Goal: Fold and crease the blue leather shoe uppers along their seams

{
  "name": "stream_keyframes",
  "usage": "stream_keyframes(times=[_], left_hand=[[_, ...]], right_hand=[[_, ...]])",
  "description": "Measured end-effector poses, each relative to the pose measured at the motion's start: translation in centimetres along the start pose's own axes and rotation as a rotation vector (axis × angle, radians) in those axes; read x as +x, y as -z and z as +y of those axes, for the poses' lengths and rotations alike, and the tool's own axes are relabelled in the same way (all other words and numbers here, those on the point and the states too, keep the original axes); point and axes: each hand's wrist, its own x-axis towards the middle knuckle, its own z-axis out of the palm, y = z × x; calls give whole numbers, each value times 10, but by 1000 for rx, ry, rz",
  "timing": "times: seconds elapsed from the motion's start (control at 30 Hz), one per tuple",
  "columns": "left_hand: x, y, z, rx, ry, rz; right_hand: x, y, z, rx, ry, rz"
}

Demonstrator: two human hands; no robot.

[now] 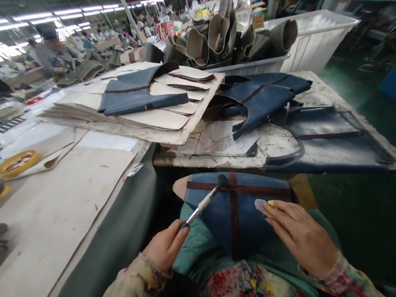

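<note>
A blue leather piece [253, 204] with crossing dark brown strips lies over my lap on green cloth [197, 244]. My left hand [165, 244] is closed around the handle of a hammer [205, 200], which has a shiny metal shaft with a pale wrapped section. Its dark rounded head is at the strips near their crossing; whether it touches the leather I cannot tell. My right hand [300, 232] is closed above the right side of the leather, fingers pressed together. At its fingertips shows a small pale, whitish object [261, 204] with a yellow bit beside it.
Ahead, a stack of pale sheets [135, 120] carries one blue leather piece [135, 93]. More blue pieces [332, 137] lie on the worn board at right. Behind stands a white bin [324, 27] near rolled olive pieces [198, 45]. Yellow tape [16, 163] lies on the left table. People work further back.
</note>
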Motion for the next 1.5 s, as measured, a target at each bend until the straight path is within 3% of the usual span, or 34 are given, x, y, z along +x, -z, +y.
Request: stream_keyframes(times=[0.23,0.4,0.57,0.73,0.87,0.97,1.13,1.23,1.4,1.5], left_hand=[[0,-6,16,-131,-56,-11],[2,-15,14,75,-81,-118],[1,-10,17,-149,-75,10],[3,-15,10,-1,-55,-108],[5,-18,12,-167,-37,-47],[6,-17,11,-164,-27,-29],[7,-8,11,-153,23,-114],[2,-2,15,-271,14,-71],[-3,2,11,-84,77,-20],[-5,8,5,-139,89,16]], right_hand=[[0,2,-1,14,-15,12],[-1,2,-1,8,-27,12],[-2,2,0,16,-17,23],[-1,1,0,23,-37,24],[-3,2,2,17,-23,26],[-4,4,3,11,-16,28],[-4,4,3,5,-11,19],[-5,3,2,5,-14,15],[-5,1,3,20,-8,23],[-5,1,4,20,15,31]])
